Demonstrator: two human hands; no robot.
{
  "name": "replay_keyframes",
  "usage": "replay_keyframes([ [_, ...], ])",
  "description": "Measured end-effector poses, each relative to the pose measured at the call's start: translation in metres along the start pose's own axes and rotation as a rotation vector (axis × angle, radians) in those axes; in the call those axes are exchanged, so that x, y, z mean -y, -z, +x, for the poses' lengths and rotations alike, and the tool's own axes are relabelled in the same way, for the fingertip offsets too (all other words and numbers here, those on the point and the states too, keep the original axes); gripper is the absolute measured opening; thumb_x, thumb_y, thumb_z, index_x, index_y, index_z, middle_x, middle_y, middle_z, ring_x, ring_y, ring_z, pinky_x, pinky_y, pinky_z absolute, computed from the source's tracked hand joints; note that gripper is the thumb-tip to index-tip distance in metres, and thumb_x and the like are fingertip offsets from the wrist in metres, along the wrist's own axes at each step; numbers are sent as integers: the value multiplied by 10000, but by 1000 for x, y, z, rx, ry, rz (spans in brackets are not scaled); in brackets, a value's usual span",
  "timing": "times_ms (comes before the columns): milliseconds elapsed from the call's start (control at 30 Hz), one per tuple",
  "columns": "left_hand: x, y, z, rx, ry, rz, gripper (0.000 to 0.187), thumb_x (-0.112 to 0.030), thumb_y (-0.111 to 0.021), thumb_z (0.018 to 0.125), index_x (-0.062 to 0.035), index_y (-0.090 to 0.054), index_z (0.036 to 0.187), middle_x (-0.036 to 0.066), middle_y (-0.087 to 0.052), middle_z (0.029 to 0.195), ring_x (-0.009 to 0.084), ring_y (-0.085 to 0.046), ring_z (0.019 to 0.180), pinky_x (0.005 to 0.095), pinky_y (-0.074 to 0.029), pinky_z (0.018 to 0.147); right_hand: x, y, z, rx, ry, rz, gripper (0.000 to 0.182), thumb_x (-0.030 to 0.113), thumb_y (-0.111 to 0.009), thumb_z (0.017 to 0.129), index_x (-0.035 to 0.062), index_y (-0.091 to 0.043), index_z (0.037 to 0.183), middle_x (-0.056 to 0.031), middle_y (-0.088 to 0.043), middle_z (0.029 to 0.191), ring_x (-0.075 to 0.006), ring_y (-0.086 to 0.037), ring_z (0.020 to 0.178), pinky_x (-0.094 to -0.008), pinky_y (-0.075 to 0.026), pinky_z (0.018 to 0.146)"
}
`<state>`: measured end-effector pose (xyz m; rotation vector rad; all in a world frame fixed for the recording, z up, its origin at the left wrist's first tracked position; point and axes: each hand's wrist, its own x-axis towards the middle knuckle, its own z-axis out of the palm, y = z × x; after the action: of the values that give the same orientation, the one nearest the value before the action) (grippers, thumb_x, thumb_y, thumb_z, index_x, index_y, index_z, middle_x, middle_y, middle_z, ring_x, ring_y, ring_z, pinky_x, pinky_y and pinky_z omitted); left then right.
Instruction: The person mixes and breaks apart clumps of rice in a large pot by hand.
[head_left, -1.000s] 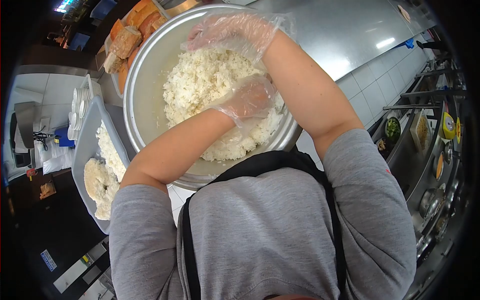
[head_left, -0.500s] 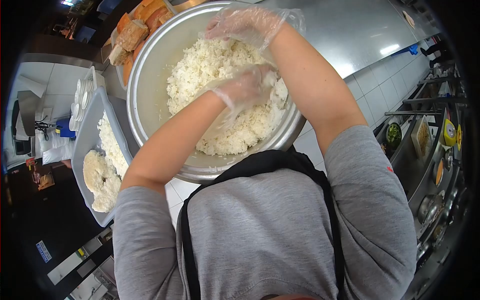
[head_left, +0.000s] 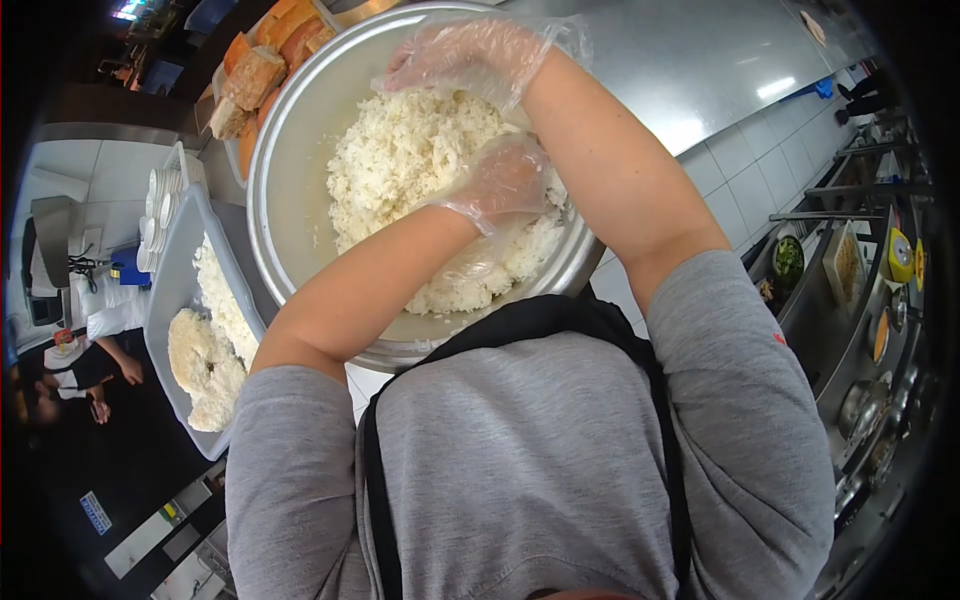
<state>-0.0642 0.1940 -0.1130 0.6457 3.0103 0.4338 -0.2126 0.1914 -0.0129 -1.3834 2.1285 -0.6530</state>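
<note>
White rice [head_left: 400,150] is heaped in a large round metal bowl [head_left: 284,235]. My left hand [head_left: 508,180], in a clear plastic glove, presses against the rice at the bowl's right side, its fingertips hidden. Over the far edge of the heap is my right hand [head_left: 465,58], also gloved in loose clear plastic. Its fingers are curled together near the rice, and whatever lies inside them is hidden.
A grey tub [head_left: 165,335] left of the bowl holds more rice [head_left: 205,365]. Bread pieces [head_left: 250,78] lie behind it. A metal counter [head_left: 690,70] extends right. At far left are stacked white dishes [head_left: 157,215] and another person's arm [head_left: 122,362].
My left hand has shifted slightly right and down over the rice. My right hand has moved slightly left. Another person's arms and hands have come into view at far left.
</note>
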Motion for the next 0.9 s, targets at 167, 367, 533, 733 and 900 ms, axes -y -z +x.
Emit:
replay_keyframes([
  [167, 8, 2, -1, -102, -113, 116, 411, -151, -611, 683, -13, -630, 1069, 163, -645, 1005, 317, -611, 969, 384, -487, 847, -6, -3, -7, 24, -17, 62, 494, 455, -616, 865, 76, -645, 1182, -138, -629, 1207, -266, -587, 1089, -394, -449, 925],
  [367, 6, 47, 10, 7, 277, -323, 396, -226, -625, 775, 26, -614, 1081, 192, -658, 1006, 319, -608, 1017, 385, -480, 888, 1, 5, -20, 2, -141, 96, 600, 559, -642, 775, 184, -620, 1243, -88, -576, 1295, -280, -519, 1206, -421, -407, 997],
  [533, 11, 98, -11, 125, 419, -701, 631, -387, -686, 788, 58, -543, 1212, 303, -568, 1190, 334, -566, 1127, 391, -441, 972, -7, -6, -21, -10, -59, 237, 504, 481, -627, 830, 119, -651, 1180, -109, -636, 1198, -271, -573, 1123, -408, -438, 944],
  [733, 37, 127, -57, -92, 491, -323, 593, -316, -731, 803, -29, -544, 1286, 141, -638, 1189, 236, -597, 1085, 360, -451, 973, -7, -3, -9, -44, 34, -82, 513, 477, -605, 846, 88, -651, 1176, -129, -626, 1223, -279, -587, 1104, -422, -448, 935],
  [900, 33, 154, -70, -154, 533, -403, 458, -286, -692, 841, -112, -590, 1252, 137, -641, 1190, 273, -592, 1124, 351, -440, 1008, -5, 2, -10, -12, 74, -176, 523, 487, -603, 832, 101, -651, 1182, -139, -620, 1232, -288, -571, 1147, -415, -438, 966],
])
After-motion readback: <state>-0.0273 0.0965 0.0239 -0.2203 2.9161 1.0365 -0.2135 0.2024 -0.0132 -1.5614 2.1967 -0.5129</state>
